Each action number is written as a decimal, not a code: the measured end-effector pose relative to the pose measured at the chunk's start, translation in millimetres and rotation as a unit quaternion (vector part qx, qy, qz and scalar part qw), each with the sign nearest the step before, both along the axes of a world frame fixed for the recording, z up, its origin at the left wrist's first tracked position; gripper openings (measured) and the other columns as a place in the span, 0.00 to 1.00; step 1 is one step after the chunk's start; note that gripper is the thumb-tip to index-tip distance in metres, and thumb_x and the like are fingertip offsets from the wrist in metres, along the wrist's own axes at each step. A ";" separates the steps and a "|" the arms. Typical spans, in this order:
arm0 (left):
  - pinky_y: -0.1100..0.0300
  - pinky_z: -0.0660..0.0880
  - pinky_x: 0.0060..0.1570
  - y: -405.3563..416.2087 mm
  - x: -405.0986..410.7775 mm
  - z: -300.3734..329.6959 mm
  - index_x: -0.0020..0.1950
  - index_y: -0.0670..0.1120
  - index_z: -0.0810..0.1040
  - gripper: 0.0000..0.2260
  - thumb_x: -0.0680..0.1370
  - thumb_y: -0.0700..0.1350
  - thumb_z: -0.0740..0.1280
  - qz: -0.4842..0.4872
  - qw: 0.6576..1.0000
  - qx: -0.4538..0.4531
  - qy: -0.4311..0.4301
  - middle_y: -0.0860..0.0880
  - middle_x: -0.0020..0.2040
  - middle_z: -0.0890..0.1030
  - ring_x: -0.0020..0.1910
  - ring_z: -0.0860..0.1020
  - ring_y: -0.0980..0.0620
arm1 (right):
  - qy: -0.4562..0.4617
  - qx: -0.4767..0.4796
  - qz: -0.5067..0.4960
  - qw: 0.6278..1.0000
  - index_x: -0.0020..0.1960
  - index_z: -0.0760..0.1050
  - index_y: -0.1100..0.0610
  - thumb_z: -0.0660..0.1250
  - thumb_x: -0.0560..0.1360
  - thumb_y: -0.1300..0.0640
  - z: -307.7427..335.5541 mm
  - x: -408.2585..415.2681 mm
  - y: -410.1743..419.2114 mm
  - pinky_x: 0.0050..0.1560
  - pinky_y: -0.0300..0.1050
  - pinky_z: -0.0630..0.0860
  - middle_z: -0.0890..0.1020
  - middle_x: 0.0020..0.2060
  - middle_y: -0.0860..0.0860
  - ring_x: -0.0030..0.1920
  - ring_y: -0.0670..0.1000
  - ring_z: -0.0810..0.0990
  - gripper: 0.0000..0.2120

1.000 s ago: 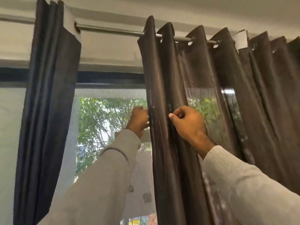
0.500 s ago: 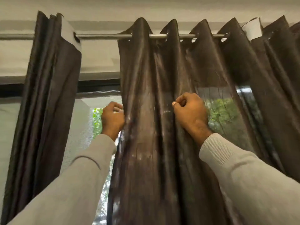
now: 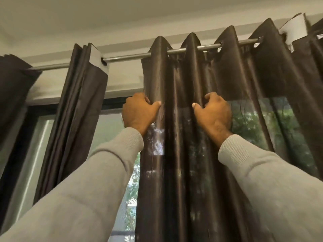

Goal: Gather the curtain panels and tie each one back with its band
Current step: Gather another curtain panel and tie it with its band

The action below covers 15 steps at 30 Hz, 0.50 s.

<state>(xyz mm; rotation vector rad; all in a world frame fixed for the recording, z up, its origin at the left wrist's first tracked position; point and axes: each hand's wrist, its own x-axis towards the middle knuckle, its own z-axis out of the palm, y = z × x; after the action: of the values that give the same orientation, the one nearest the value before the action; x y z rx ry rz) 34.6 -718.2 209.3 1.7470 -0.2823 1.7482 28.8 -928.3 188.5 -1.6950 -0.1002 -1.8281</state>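
A dark brown sheer curtain panel [image 3: 176, 84] hangs by eyelets from a metal rod [image 3: 125, 57] in the middle and right of the view. My left hand [image 3: 138, 114] grips the panel's left edge just below the rod. My right hand [image 3: 214, 112] pinches a fold two pleats further right at the same height. Both arms reach up in grey sleeves. A second panel [image 3: 73, 110] hangs bunched tight on the left part of the rod. No tie band is in view.
Another bunched dark curtain [image 3: 12, 95] shows at the far left edge. Behind the panels is a window with a dark frame [image 3: 113, 104] and green trees outside. The ceiling runs close above the rod.
My left hand has pulled the panel's edge leftward, spreading its pleats wider, then both hands rose closer to the rod. The view has tilted up and leftward.
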 end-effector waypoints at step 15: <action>0.48 0.88 0.45 21.0 -1.9 -16.1 0.39 0.47 0.87 0.08 0.77 0.41 0.79 -0.163 0.982 0.042 0.082 0.47 0.38 0.87 0.39 0.88 0.48 | 0.100 -0.015 0.023 0.995 0.55 0.84 0.57 0.75 0.72 0.40 85.9 -5.0 -8.5 0.57 0.57 0.83 0.85 0.53 0.58 0.52 0.61 0.84 0.22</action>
<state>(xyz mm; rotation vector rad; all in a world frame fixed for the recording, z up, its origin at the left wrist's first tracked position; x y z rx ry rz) 32.7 -697.2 193.3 1.7772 -0.5445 1.3681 23.8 -936.8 274.3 -1.8710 -0.0815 -1.6214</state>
